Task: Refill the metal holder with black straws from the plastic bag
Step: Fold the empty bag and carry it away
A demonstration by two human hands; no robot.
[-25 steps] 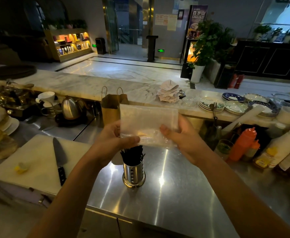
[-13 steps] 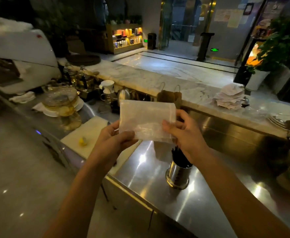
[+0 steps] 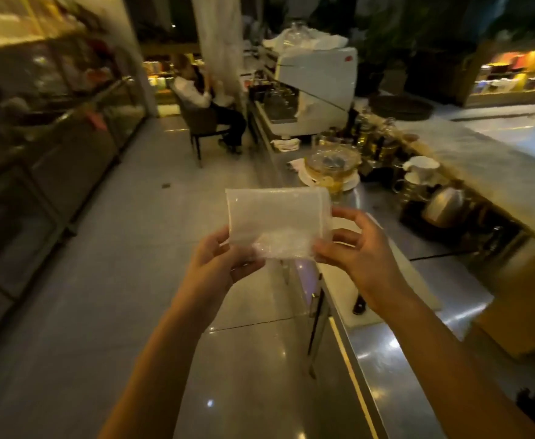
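A: Since the last entry, view has swung left along the aisle; the metal holder and its black straws, seen by the counter edge half a second ago, are out of frame now. What do you hold?

B: Both hands hold the plastic bag (image 3: 275, 223), raised in front of me over the floor, just off the near edge of the steel worktop (image 3: 383, 353). My left hand (image 3: 218, 264) pinches the bag's lower left corner, thumb on the front, fingers curled behind. My right hand (image 3: 355, 248) pinches the lower right corner between thumb and forefinger; the other fingers stand spread and loose.

A: Bag contents?

B: It looks flat, clear and crinkled. I see no straws through it; the picture is blurred, so I cannot be certain.

A: What is on the worktop?

B: A white cutting board (image 3: 399, 280) lies near the edge, partly hidden under my right hand, with a dark knife handle (image 3: 359, 307) at its near end. Farther along stand a glass-domed dish (image 3: 332, 166), white cups (image 3: 421, 164) and a steel kettle (image 3: 443, 205). A white espresso machine (image 3: 317, 90) sits at the far end.

A: Anything else?

B: A seated person (image 3: 203, 103) is on a chair in the aisle beyond.
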